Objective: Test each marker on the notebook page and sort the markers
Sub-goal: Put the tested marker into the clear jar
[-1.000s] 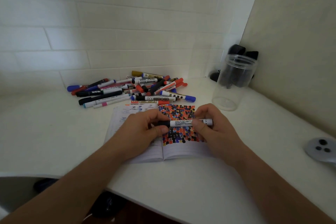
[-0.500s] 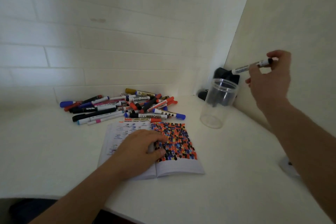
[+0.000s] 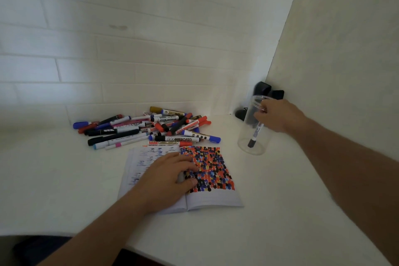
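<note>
A clear plastic jar (image 3: pixel 244 142) stands at the back right of the white table. My right hand (image 3: pixel 278 116) is at its rim and holds the upper end of a white marker (image 3: pixel 257 131), which leans inside the jar with its black cap down. My left hand (image 3: pixel 166 181) rests palm down on the open notebook (image 3: pixel 211 198), its fingers loosely curled over the edge of the coloured test patches. A small grey patch shows between its thumb and fingers; what it is I cannot tell. A pile of markers (image 3: pixel 149 129) lies behind the notebook.
Dark objects (image 3: pixel 265 89) sit in the corner behind the jar, against the beige side wall. A white tiled wall runs behind the marker pile. The table's front edge (image 3: pixel 151 250) is near me.
My right hand lifted the marker off the notebook, carried it up to the right, then brought it down into the jar. My left hand stayed on the notebook.
</note>
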Motion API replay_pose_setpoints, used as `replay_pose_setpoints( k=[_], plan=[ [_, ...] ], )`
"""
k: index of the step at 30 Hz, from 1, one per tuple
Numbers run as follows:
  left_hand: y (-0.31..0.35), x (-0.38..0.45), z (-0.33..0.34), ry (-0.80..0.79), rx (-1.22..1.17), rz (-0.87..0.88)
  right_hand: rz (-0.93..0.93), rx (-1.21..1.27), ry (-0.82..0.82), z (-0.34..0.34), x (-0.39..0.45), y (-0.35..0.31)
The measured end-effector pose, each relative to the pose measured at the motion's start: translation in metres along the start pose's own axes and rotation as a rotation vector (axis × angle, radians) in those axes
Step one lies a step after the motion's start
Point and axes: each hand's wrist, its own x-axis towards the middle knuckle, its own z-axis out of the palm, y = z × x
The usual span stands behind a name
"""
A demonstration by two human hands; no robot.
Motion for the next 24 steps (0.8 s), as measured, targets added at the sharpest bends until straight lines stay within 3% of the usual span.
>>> replay_pose_setpoints(
  k=[4, 9, 11, 13, 16, 19, 24],
  plan=[
    [0.0, 0.0, 0.0, -0.026, -0.012, -0.006, 0.044, 0.051, -0.027, -0.003, 0.003, -0.004],
    [-0.001, 0.001, 0.0, -0.037, -0.024, -0.023, -0.025, 0.196, 0.448, -0.004, -0.018, -0.023],
    [-0.001, 0.001, 0.0, -0.037, -0.026, -0.022, -0.198, 0.225, 0.345, 0.015, -0.028, -0.046],
    [-0.001, 0.002, 0.0, -0.044, -0.022, -0.025, -0.334, 0.212, 0.098, 0.047, -0.033, -0.069],
    [-0.001, 0.003, -0.001, -0.051, -0.014, -0.03, -0.296, 0.252, -0.116, 0.098, -0.029, -0.092],
    [-0.002, 0.004, 0.0, -0.04, -0.023, -0.032, -0.218, 0.287, -0.133, 0.134, -0.019, -0.101],
    [-0.002, 0.004, -0.001, -0.016, -0.033, -0.015, -0.229, 0.201, 0.09, 0.14, -0.023, -0.092]
  ],
)
